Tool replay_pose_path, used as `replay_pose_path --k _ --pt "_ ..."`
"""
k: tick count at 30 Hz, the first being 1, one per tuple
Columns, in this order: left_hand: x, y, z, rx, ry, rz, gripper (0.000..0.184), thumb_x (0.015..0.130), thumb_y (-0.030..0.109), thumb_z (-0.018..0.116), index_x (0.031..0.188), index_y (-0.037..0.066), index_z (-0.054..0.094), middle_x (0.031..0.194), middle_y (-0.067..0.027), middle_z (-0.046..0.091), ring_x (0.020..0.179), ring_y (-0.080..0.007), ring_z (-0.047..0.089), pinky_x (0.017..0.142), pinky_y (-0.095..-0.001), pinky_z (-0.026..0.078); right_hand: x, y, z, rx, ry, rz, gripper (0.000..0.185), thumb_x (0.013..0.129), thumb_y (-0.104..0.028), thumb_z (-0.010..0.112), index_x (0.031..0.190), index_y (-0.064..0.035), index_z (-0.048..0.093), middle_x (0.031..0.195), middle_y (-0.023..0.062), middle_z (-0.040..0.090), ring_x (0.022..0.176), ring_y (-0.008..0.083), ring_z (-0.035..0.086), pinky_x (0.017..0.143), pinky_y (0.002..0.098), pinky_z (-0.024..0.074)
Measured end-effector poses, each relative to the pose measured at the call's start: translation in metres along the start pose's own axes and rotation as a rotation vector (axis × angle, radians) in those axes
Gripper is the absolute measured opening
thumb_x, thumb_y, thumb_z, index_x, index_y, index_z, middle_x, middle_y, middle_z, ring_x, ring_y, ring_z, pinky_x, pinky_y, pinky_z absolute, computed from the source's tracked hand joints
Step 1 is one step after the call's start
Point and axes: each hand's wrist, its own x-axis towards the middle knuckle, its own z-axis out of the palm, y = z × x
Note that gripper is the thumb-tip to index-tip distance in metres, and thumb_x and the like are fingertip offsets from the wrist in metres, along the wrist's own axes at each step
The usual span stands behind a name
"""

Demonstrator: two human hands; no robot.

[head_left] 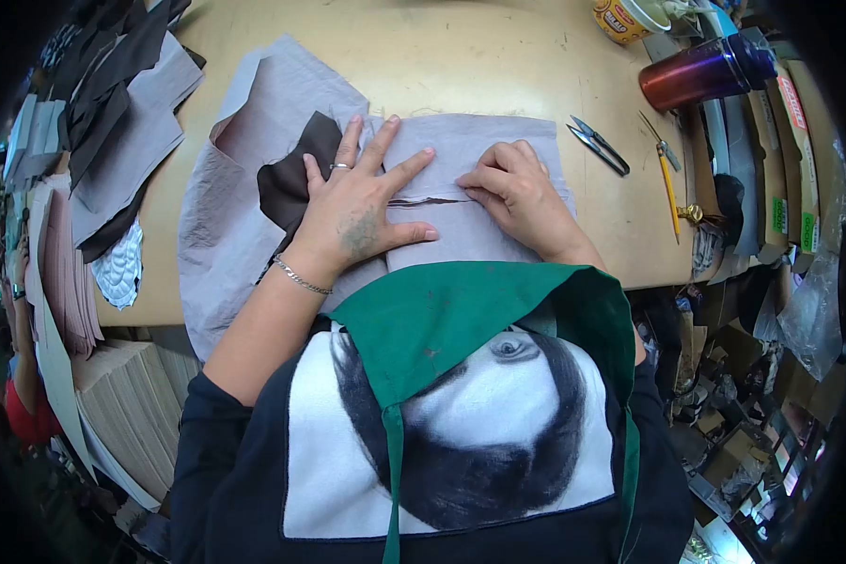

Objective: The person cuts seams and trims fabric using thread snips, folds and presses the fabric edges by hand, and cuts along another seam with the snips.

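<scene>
A light grey-lilac fabric piece lies on the table, with a narrow dark slit running across it. My left hand is spread flat on the fabric at the slit's left end, fingers apart. At the slit's right end, my right hand has thumb and index finger pinched on the fabric edge. A dark brown cloth piece shows beside my left hand, partly under it. More of the pale fabric spreads to the left, with a fold near its top.
Thread snips lie right of the fabric, near a yellow pencil. A purple-red bottle and a yellow cup stand at the back right. Stacked grey and brown cloth pieces cover the left edge. Part of another person shows far left.
</scene>
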Motion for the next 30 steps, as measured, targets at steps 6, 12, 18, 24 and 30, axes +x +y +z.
replay_pose_path --k 6,12,18,24,30 --pt "0.001 0.0 0.001 0.01 0.005 -0.002 0.09 0.057 0.07 0.068 0.137 0.039 0.042 0.154 -0.005 0.018 0.141 -0.04 0.009 0.095 -0.0786 0.017 0.003 -0.007 -0.004 -0.032 -0.082 0.059 0.01 0.077 -0.009 0.063 0.086 -0.011 0.061 0.093 0.0023 0.054 0.096 0.025 0.05 0.079 0.0428 0.041" --pt "0.0 0.0 0.001 0.014 0.007 -0.001 0.09 0.057 0.071 0.068 0.137 0.039 0.042 0.154 -0.0049 0.018 0.141 -0.0403 0.01 0.095 -0.0781 0.017 -0.001 -0.007 -0.003 -0.042 -0.096 0.023 0.012 0.08 -0.008 0.06 0.091 -0.0107 0.056 0.091 0.0044 0.056 0.093 0.0271 0.052 0.078 0.0433 0.0404" --pt "0.0 -0.001 0.001 0.007 0.015 0.003 0.089 0.058 0.07 0.068 0.137 0.04 0.043 0.154 -0.005 0.019 0.141 -0.0403 0.011 0.096 -0.0779 0.016 0.007 -0.006 0.004 0.036 -0.011 0.147 0.018 0.077 -0.011 0.064 0.093 -0.0085 0.056 0.091 0.0086 0.057 0.091 0.0307 0.056 0.077 0.0452 0.0426" --pt "-0.001 -0.002 0.003 0.033 0.056 0.017 0.084 0.06 0.072 0.065 0.135 0.039 0.044 0.152 -0.006 0.023 0.14 -0.0395 0.015 0.095 -0.0772 0.02 0.001 0.002 -0.001 0.007 0.083 0.037 0.017 0.075 -0.006 0.064 0.091 -0.0065 0.058 0.087 0.0106 0.055 0.085 0.0313 0.055 0.075 0.0395 0.0456" --pt "-0.002 -0.001 0.002 0.024 0.052 0.003 0.085 0.06 0.071 0.067 0.136 0.039 0.044 0.152 -0.0063 0.023 0.14 -0.0388 0.015 0.096 -0.0765 0.021 -0.016 0.01 -0.005 -0.077 0.022 -0.14 0.031 0.074 -0.008 0.06 0.102 -0.0178 0.068 0.089 0.0066 0.053 0.088 0.0262 0.052 0.077 0.0355 0.0456"
